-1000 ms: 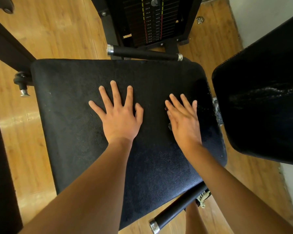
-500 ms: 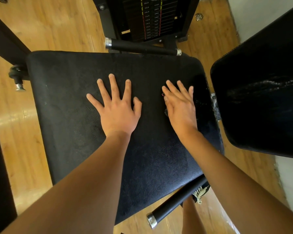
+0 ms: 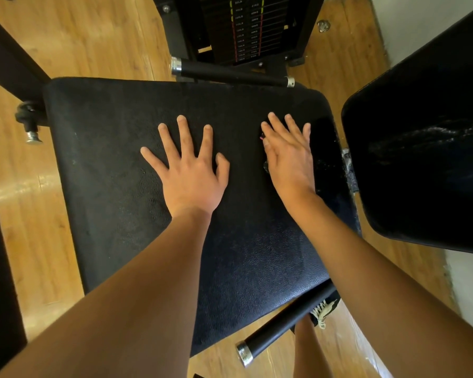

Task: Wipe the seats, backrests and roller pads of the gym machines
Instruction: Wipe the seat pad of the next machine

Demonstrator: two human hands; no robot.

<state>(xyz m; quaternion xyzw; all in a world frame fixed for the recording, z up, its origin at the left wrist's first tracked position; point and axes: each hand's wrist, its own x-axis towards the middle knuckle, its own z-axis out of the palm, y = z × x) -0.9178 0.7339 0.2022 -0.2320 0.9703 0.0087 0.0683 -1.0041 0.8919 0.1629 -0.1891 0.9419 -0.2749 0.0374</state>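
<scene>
A square black padded seat (image 3: 107, 159) fills the middle of the view. My left hand (image 3: 191, 175) lies flat on its centre with the fingers spread. Just to its right, my right hand (image 3: 290, 162) presses flat on the seat with the fingers straight and close together. A small pink bit and a grey bit peek out at that hand's left edge; I cannot tell what lies under the palm. The strip of seat to the right of that hand looks darker and glossy. A second black pad (image 3: 421, 132), streaked with shine, stands close at the right.
A black handle (image 3: 230, 73) with chrome ends runs along the seat's far edge, and another handle (image 3: 281, 328) sticks out below the near right corner. The weight stack (image 3: 246, 31) stands beyond. An adjustment knob (image 3: 29, 124) sits at the seat's left. Wooden floor surrounds the machine.
My right hand has slid forward across the seat toward the far edge. My left hand stays planted in the same spot. The view has tilted slightly.
</scene>
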